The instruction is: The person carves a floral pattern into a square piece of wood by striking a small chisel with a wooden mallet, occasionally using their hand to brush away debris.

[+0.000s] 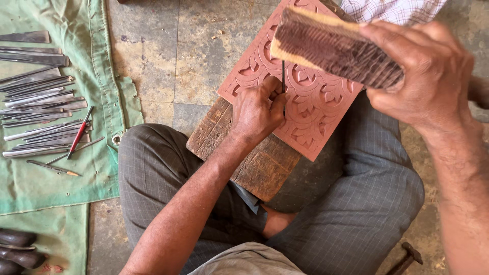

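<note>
Sitting cross-legged on a stone floor (204, 61), the person fills the lower middle of the frame with grey checked trousers (356, 203). A green cloth (97, 61) covers the left side, and on it lies a row of metal chisels (41, 97), with a red-handled tool (80, 131) and a pencil (53, 167) near their lower end. A worn wooden board (254, 168) rests across the lap at the centre, and on top of it, reaching toward the upper middle, lies a reddish-brown carved panel (316, 102) cut with leaf patterns. The right hand (428, 76), in the upper right, is wrapped tightly around one end of a dark wooden block (331, 48), which is raised above the panel. The left hand (257, 109), at the centre, rests on the panel's lower left edge with its fingers pinched closed around a thin chisel (283, 76), held upright with its tip on the carving. A hammer (407, 257) lies on the floor at the lower right, and dark rounded things, hard to make out, sit in the lower left corner.
</note>
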